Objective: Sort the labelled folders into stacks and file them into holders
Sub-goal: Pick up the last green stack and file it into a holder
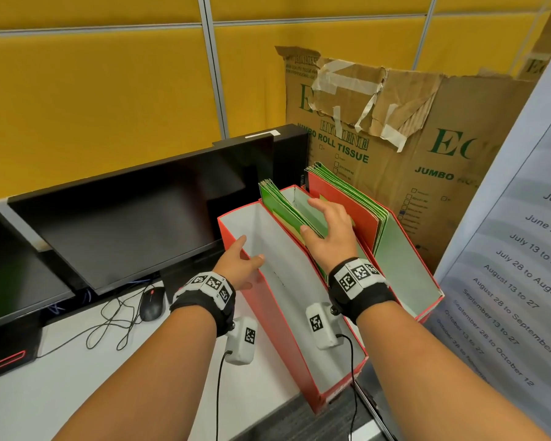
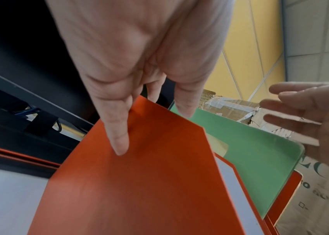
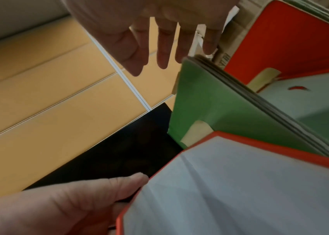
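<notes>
1. White desk [image 1: 61, 361] before yellow partitions; three red holders side by side.
2. Left hand [image 1: 239, 265] grips near holder [image 1: 287, 354] wall: thumb inside, fingers outside.
3. Right hand [image 1: 328, 230], fingers spread, holds nothing, over middle holder's green folders [image 1: 283, 208].
4. Far holder [image 1: 404, 265]: more folders [image 1: 353, 198].

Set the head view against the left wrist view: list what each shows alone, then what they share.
Only the head view: the mouse and its cable, a dated schedule sheet, the third holder with its green folders, both wristbands.

Only the left wrist view: the left hand's fingers lying on the nearest holder's orange outer wall.

Both: the left hand on that holder's wall, the open right hand by the green folders, the tissue carton, the monitor.
</notes>
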